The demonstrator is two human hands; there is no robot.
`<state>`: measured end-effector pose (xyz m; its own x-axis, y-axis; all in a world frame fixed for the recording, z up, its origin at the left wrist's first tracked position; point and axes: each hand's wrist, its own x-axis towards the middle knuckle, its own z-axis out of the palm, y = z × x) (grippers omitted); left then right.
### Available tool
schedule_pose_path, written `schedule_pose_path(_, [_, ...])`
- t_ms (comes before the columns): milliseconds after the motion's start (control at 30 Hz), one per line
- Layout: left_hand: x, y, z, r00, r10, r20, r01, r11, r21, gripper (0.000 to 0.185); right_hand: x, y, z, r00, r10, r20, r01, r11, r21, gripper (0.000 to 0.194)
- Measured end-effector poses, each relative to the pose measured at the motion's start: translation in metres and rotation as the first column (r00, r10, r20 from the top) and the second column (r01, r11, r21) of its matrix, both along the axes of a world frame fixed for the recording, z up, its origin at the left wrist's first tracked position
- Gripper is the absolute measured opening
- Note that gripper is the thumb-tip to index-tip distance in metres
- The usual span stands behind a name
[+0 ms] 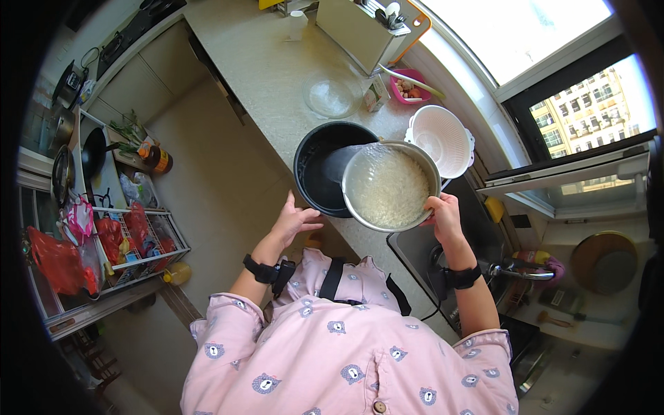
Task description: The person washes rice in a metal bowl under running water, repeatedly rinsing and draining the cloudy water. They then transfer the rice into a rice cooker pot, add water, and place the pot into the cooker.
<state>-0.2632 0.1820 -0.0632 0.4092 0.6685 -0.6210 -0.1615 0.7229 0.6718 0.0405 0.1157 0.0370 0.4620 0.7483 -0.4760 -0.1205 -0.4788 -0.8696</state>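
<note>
My right hand (pixel 444 215) grips the rim of a round metal pot (pixel 439 179) holding rice in water (pixel 391 187). The pot is tilted to the left over a larger dark pot (pixel 316 199) on the counter, and cloudy water runs over its lip into that one. My left hand (pixel 294 220), fingers apart and holding nothing, is just below and left of the dark pot's rim; whether a fingertip touches it I cannot tell. A white plastic colander (pixel 445 140) stands right of the metal pot. Behind the dark pot lies a clear glass bowl (pixel 332 97).
A small carton (pixel 376 94) and a pink basket (pixel 410 85) with garlic and other vegetables stand at the back. Beyond them is a utensil holder (pixel 358 36). The sink (pixel 420 259) and faucet (pixel 524 272) are at the right. A wire rack (pixel 150 238) with red bags is at the left.
</note>
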Motion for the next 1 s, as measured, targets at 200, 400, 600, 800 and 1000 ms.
schedule_pose_path(200, [-0.023,-0.003,0.007,0.998,0.057,0.010,-0.057,0.998,0.005,0.092,-0.003,0.033,0.018,0.984,0.093,0.154,-0.103,0.993,0.054,0.013])
schedule_pose_path(400, [-0.022,-0.008,0.007,0.997,0.078,0.013,-0.078,0.997,0.013,0.087,-0.014,0.060,0.027,0.877,0.228,0.423,-0.289,0.954,0.085,0.016])
schedule_pose_path(600, [-0.018,-0.014,0.015,0.998,0.055,0.015,-0.056,0.997,0.048,0.083,-0.033,0.080,0.024,0.306,0.228,0.924,-0.509,0.860,-0.043,0.034])
schedule_pose_path(800, [-0.021,-0.019,0.017,0.998,0.064,0.009,-0.064,0.997,0.051,0.082,-0.052,0.087,0.020,0.022,0.247,0.969,-0.558,0.807,-0.193,0.040])
schedule_pose_path(1000, [-0.026,-0.026,0.014,0.996,0.087,0.015,-0.088,0.996,0.025,0.081,-0.057,0.091,0.019,-0.055,0.172,0.984,-0.623,0.764,-0.168,0.039])
